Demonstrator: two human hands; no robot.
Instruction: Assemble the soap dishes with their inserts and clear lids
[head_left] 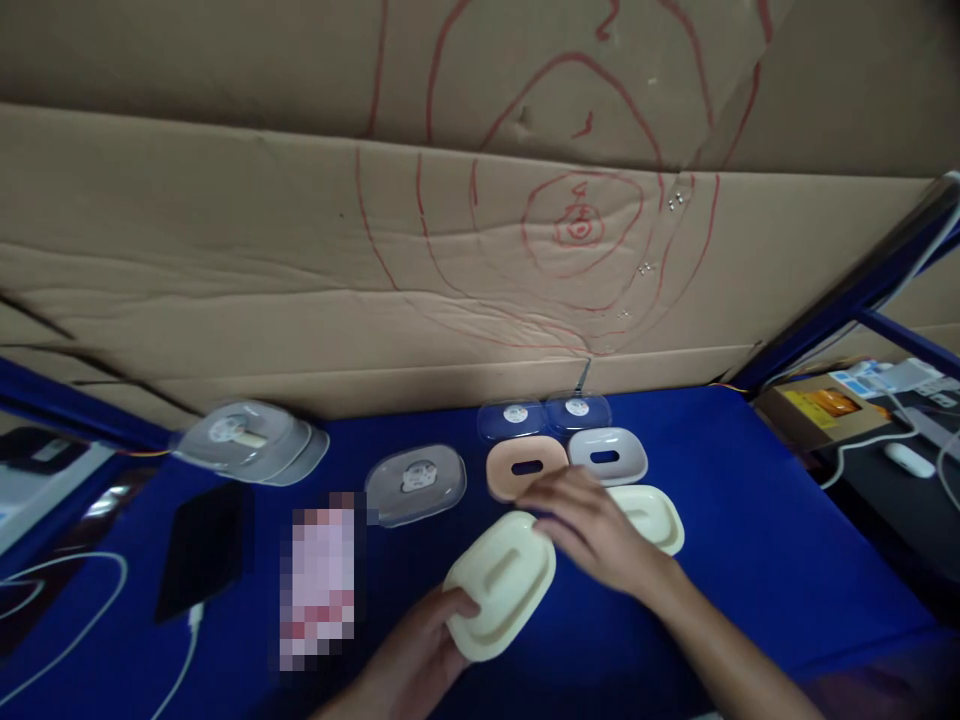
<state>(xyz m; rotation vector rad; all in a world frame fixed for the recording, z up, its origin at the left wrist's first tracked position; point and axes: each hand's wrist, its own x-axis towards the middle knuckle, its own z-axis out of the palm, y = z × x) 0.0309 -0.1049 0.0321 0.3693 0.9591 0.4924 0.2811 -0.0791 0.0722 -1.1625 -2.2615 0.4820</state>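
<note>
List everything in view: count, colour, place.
Table: one, blue, centre
Cardboard panel: one, brown with red rings, behind
Cream dishes: two, cream, one held, one on table
Peach dish: one, peach, on table
Grey dish: one, pale grey, right of peach dish
Clear pieces: three, transparent, two at table's back, one left of peach dish
Clear stack: one, transparent, table's back left
Tablet-like device: one, black, table's left
Pixelated patch: one, pinkish, right of device; contents hidden
Cables: several, white, both sides
Box: one, brown, right, past table
Mouse-like object: one, white, far right
Frame bars: several, blue, both sides
Left hand: one, holding a cream dish
Right hand: one, near that dish's far edge
</note>
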